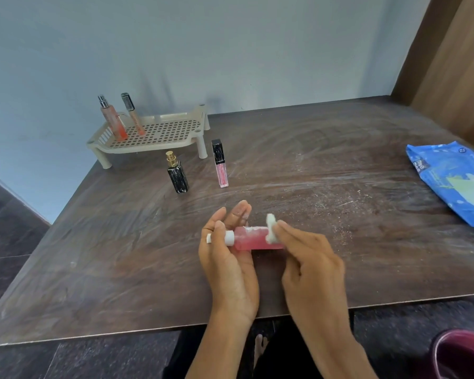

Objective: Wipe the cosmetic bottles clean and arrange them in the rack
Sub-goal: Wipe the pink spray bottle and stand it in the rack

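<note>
My left hand (227, 258) holds a pink bottle (253, 240) with a white cap sideways, thumb over the cap end. With its fingers, my right hand (307, 258) pinches a small white wipe (271, 228) against the bottle's side. A beige perforated rack (159, 132) stands at the back left, holding an orange spray bottle (112, 119) and a slim black-capped tube (133, 114), both leaning. In front of the rack stand a black perfume bottle (178, 173) with a gold top and a pink lip gloss tube (220, 164) with a black cap.
A blue wet-wipe pack (449, 181) lies at the right of the dark wooden table (121, 255), a wipe sticking out. White dust streaks the tabletop on the right. A maroon bin (463, 354) sits on the floor at lower right. The wall runs behind the rack.
</note>
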`<control>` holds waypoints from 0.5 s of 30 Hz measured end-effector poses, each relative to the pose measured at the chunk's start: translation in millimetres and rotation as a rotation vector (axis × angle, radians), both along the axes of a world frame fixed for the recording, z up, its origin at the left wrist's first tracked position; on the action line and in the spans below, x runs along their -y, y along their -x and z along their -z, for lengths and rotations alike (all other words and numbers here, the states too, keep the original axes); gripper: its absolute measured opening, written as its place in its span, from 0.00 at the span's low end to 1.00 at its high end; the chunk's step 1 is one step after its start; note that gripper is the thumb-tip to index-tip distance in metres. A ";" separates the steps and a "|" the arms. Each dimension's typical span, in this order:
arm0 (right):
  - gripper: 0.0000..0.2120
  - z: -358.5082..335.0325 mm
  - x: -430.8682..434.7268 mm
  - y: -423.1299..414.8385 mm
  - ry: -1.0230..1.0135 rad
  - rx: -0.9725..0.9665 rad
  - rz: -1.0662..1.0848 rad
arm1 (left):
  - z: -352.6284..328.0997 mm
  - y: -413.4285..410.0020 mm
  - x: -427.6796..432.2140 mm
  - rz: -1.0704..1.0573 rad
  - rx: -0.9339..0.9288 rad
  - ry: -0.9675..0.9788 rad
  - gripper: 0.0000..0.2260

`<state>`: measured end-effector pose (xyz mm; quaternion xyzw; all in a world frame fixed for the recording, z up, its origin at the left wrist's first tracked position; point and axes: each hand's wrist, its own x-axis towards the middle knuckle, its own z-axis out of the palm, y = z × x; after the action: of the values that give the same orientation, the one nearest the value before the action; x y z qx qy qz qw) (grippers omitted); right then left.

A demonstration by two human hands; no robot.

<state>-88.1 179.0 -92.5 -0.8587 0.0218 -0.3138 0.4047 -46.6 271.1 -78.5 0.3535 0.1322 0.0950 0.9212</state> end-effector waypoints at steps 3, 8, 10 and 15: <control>0.17 -3.5 5.3 -2.3 -0.233 -0.167 -0.031 | -2.2 1.6 0.5 -0.010 0.038 -0.007 0.09; 0.15 -8.5 4.4 -1.3 -0.481 -0.320 -0.160 | -3.9 1.1 0.1 -0.097 0.120 -0.020 0.07; 0.13 -11.8 -2.4 3.2 -0.512 -0.327 -0.188 | -2.0 0.4 -1.3 -0.138 0.155 -0.053 0.08; 0.05 -14.9 0.5 3.0 -0.565 -0.278 -0.127 | -4.2 4.1 -1.7 -0.067 0.241 -0.188 0.09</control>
<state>-91.1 178.5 -77.5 -0.7467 0.1096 -0.1489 0.6390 -50.6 272.8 -74.3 0.4195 0.0227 0.1793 0.8896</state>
